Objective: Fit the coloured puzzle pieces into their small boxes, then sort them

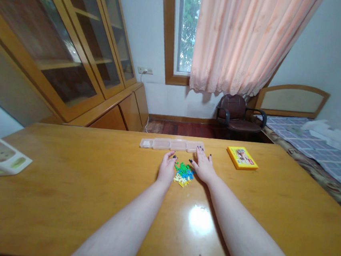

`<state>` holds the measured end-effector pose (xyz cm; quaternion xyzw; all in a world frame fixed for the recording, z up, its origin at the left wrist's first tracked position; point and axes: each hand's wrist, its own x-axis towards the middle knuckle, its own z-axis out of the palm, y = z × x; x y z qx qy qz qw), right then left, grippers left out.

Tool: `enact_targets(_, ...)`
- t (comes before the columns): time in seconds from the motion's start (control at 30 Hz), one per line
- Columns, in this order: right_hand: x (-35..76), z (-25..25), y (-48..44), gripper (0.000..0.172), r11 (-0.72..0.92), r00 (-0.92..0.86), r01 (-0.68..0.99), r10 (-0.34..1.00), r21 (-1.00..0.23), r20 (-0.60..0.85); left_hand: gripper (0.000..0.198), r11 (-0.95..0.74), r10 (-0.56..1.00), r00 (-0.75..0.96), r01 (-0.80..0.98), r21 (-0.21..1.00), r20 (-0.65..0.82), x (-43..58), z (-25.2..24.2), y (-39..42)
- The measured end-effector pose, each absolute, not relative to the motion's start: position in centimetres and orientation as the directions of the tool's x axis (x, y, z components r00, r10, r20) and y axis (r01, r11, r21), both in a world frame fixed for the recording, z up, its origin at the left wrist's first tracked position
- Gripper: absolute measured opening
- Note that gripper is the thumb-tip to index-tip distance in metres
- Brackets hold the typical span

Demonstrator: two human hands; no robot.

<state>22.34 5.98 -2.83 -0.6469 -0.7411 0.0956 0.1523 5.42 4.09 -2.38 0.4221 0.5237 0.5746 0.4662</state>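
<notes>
A small pile of tiny building bricks (184, 172) lies on the table, green at the back, blue in the middle, white and yellow in front. Cupped along its left edge is my left hand (165, 168), fingers loosely curved and nothing visible in them. On the other side, my right hand (205, 168) has its fingers spread, thumb near the blue and green bricks. Its longer fingers reach over the right end of a row of clear plastic trays (169, 145). A small white item (147, 144) sits in the leftmost tray.
A yellow box (242, 158) with a printed picture lies right of my right hand. At the left edge of the wooden table (76, 191) stands a white device (0, 156). Behind are a glass-door cabinet (85, 35), a chair (236, 114) and a bed (316, 142).
</notes>
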Motion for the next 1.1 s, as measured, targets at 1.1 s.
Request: enact_targets(1.1,22.5,-2.8,6.5,0.059,-0.072,0.097,0.959,0.992,-0.273,0.080,0.069,0.174,0.980,-0.193,0.947,0.272,0.046,-5.1,-2.9,9.2)
